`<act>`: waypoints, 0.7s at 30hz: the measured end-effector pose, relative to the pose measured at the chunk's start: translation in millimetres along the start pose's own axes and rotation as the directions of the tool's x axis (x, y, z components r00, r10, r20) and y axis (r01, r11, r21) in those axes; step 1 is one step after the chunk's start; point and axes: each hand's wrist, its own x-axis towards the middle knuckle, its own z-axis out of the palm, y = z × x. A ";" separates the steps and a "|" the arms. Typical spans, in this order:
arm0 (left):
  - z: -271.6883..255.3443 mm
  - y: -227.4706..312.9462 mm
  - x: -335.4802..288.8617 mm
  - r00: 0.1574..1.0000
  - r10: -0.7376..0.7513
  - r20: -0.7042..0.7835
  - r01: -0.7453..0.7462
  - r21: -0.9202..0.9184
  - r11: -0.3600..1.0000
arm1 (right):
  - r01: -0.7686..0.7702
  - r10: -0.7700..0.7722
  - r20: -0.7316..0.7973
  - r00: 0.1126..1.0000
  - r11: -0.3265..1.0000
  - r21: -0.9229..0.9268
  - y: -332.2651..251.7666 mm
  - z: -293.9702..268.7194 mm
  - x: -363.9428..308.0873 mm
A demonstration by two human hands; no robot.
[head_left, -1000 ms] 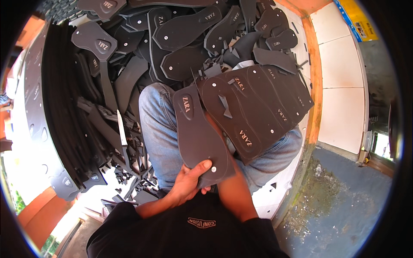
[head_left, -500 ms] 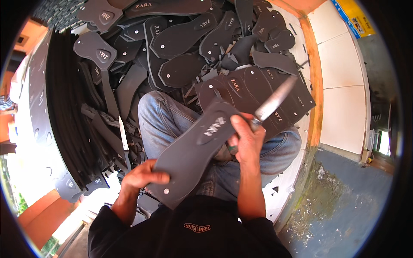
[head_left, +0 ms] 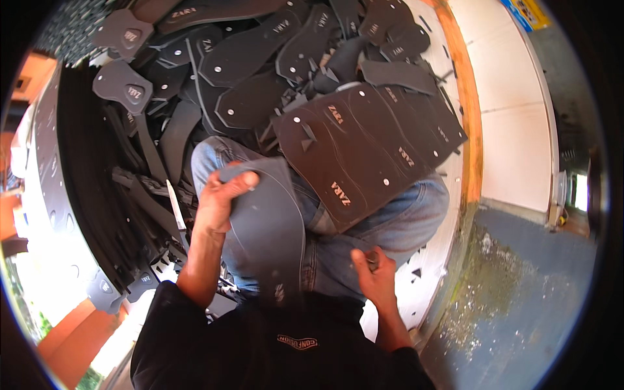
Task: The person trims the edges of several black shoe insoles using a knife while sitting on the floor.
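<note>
A dark grey foam shoe sole (head_left: pixel 268 227) hangs over my lap, its rounded outline scored and its printed end down by my shirt. My left hand (head_left: pixel 221 200) pinches its upper end, thumb on top and fingers underneath. Apart from it, above my right thigh, my right hand (head_left: pixel 377 276) is closed around the knife's handle (head_left: pixel 372 260); the blade does not show now. A dark foam sheet (head_left: pixel 364 153) with several sole outlines and white dots lies across my knee and the pile in front.
Cut foam soles (head_left: pixel 250 55) and scraps heap up ahead. A second knife (head_left: pixel 175 207) stands blade up among offcuts left of my knee. Tall stacked dark sheets (head_left: pixel 91 175) rise at the left. A wooden edge (head_left: pixel 469 130) borders the work area at right, beside a grey floor (head_left: pixel 513 292).
The sole has been turned end for end, its print now near my shirt. My left hand moved up to its far end; my right hand let go of it and drew back with the knife.
</note>
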 end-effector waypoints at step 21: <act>55.9 -17.5 -23.9 0.905 -0.356 0.234 0.271 0.328 0.905 | 0.342 -0.270 0.237 0.933 0.870 -0.355 -53.4 4.5 64.8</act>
